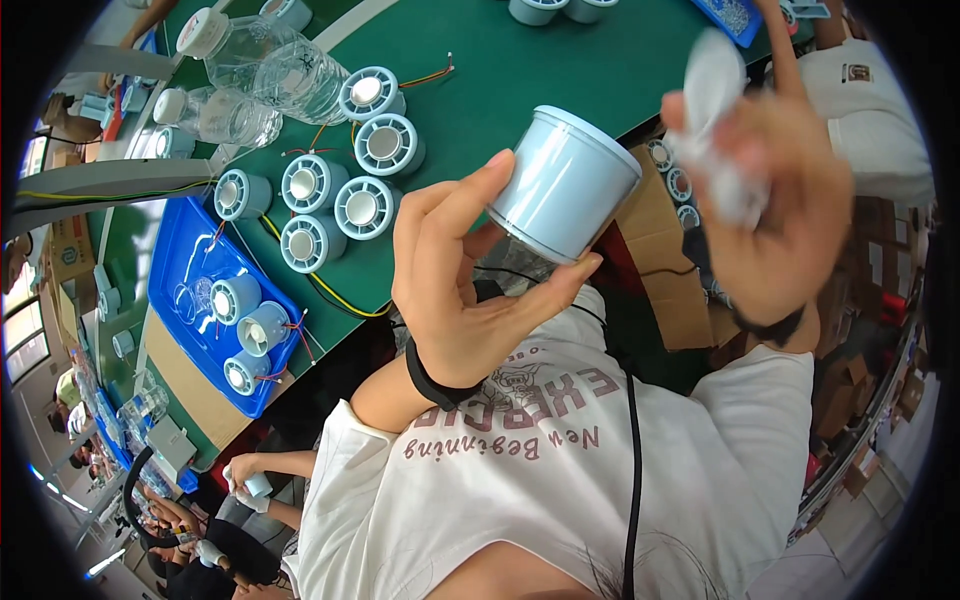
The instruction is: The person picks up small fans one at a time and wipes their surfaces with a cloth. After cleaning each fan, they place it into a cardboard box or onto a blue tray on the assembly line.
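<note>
My left hand [465,270] grips a glossy light-blue cylindrical housing [572,185] between thumb and fingers, its smooth side wall tilted toward me. To the right, my right hand [775,190] is raised and smeared by motion. Its fingers are closed on a crumpled white cloth [718,90], apart from the housing. Left of my left hand, several similar light-blue motor housings [365,207] with spoked ends and silver discs stand on the green table [480,110]. Thin coloured wires come from some of them.
A blue tray [180,255] with a few more housings sits at the table's left edge. Clear plastic bottles [290,75] lie or stand behind it. At right is a cardboard box [665,270] holding housings. Other people [860,110] work nearby.
</note>
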The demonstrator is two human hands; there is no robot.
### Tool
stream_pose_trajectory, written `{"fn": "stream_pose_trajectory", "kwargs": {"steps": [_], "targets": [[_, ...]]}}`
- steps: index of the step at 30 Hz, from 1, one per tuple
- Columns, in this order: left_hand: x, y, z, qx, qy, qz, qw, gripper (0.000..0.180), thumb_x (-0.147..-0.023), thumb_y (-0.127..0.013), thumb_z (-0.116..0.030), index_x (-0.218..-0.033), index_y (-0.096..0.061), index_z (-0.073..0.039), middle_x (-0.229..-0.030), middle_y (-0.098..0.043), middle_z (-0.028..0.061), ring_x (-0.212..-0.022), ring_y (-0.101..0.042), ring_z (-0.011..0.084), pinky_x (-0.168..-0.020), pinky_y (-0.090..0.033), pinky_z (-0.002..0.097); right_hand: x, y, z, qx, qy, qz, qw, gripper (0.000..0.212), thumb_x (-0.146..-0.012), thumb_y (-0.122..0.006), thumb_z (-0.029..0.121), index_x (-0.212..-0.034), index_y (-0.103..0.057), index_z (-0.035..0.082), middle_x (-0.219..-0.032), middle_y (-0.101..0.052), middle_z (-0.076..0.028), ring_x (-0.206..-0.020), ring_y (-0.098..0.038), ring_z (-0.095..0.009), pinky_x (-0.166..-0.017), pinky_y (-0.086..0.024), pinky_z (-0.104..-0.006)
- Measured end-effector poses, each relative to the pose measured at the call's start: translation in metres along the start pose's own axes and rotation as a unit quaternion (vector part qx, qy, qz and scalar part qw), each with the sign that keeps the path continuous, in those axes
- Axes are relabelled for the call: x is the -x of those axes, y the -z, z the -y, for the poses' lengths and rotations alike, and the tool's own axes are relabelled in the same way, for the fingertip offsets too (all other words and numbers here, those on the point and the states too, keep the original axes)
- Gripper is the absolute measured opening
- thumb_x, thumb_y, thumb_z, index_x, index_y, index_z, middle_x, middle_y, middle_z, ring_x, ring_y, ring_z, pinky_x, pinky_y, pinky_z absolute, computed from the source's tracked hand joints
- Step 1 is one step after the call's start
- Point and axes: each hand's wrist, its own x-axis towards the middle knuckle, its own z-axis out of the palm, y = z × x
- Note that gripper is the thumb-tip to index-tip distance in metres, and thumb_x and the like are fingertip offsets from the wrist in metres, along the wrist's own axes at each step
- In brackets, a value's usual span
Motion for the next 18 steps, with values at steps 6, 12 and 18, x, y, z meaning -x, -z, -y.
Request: {"fn": "stream_pose_trajectory", "kwargs": {"steps": [6, 12, 18], "targets": [[0.000, 0.010, -0.008, -0.046, 0.002, 0.056, 0.997, 0.076, -0.058, -0.090, -0.005, -0.125, -0.055, 0.003, -0.113, -0.053, 0.0114, -0.096, -0.056, 0.0174, -0.076, -0.061, 0.0269, 0.006, -0.012, 0.023, 0.267, 0.249, 0.233, 0.901, 0.029, -0.078, -0.061, -0.004, -0.106, -0.061, 0.003, -0.104, -0.066, -0.010, -0.101, -0.063, -0.029, -0.087, -0.050, -0.0378], [0.006, 0.010, -0.003, -0.009, 0.007, 0.039, 0.999, 0.083, -0.057, -0.092, -0.007, -0.128, -0.050, 0.006, -0.110, -0.050, 0.0110, -0.097, -0.054, 0.0166, -0.081, -0.053, 0.0282, -0.036, -0.012, -0.006, 0.214, -0.181, -0.076, 0.957, 0.036, -0.083, -0.063, 0.018, -0.114, -0.063, 0.002, -0.098, -0.069, -0.018, -0.091, -0.066, -0.031, -0.082, -0.052, -0.0371], [0.000, 0.007, -0.002, -0.029, -0.050, 0.015, 0.998, 0.076, -0.056, -0.092, -0.007, -0.121, -0.055, 0.004, -0.111, -0.052, 0.0129, -0.096, -0.061, 0.0213, -0.066, -0.060, 0.0256, -0.023, 0.017, -0.030, 0.191, -0.109, 0.073, 0.973, 0.020, -0.085, -0.046, -0.001, -0.093, -0.064, 0.002, -0.089, -0.062, -0.004, -0.084, -0.060, -0.015, -0.071, -0.045, -0.0243]]}}
